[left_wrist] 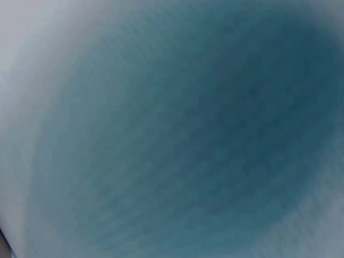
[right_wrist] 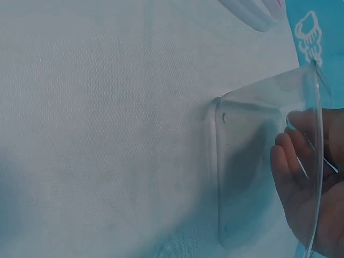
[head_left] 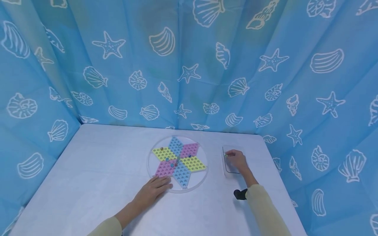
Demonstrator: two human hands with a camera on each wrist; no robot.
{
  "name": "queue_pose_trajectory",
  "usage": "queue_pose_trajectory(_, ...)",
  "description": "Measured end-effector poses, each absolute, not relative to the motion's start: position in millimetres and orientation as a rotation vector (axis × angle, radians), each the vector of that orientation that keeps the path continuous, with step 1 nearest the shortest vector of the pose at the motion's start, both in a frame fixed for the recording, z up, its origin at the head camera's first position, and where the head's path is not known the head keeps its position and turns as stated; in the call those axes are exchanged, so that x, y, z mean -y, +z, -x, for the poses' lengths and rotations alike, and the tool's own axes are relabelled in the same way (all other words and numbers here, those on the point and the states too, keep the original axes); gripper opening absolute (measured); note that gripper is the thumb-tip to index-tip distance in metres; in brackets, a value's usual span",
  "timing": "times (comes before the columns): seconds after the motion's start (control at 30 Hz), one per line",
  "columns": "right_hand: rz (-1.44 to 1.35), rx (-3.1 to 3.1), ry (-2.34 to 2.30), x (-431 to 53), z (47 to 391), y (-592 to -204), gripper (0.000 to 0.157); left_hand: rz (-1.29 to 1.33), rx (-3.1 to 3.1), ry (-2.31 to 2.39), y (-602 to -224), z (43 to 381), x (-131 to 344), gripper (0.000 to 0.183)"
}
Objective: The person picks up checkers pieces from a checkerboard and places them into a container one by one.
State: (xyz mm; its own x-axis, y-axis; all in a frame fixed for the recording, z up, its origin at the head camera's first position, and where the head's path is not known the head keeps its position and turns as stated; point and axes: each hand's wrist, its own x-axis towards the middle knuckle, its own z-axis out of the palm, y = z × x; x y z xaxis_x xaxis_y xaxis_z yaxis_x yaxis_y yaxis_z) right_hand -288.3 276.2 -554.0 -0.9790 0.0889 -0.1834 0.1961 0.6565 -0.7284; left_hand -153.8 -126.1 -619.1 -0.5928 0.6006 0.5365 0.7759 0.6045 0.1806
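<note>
A Chinese checkers board (head_left: pixel 197 165), round and clear with a pink, yellow and blue star, lies on the table. Several glass marbles sit on it, among them a blue marble (head_left: pixel 172 165) and a brown marble (head_left: pixel 161 149). My left hand (head_left: pixel 152 190) rests at its near left edge, fingers fairly straight. To the board's right stands a clear plastic box (right_wrist: pixel 266 88). Over the box, my right hand (head_left: pixel 237 159) pinches a small greenish marble (right_wrist: pixel 291 124) between thumb and fingers. Blur fills the left wrist view.
A white cloth covers the table (head_left: pixel 97 157). A blue curtain (head_left: pixel 165 72) with white shells and starfish hangs behind it and on both sides. A black strap or device (head_left: pixel 240 194) sticks out by the right sleeve (head_left: pixel 262 205).
</note>
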Motion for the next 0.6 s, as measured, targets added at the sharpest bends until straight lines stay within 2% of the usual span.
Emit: queue_pose_trajectory(0.6, -0.270, -2.696, -1.130, -270.8, 297.5, -562.3, 0.029, 1.119, 2.374, -0.608, -615.1, 152.6, 127.6, 0.036)
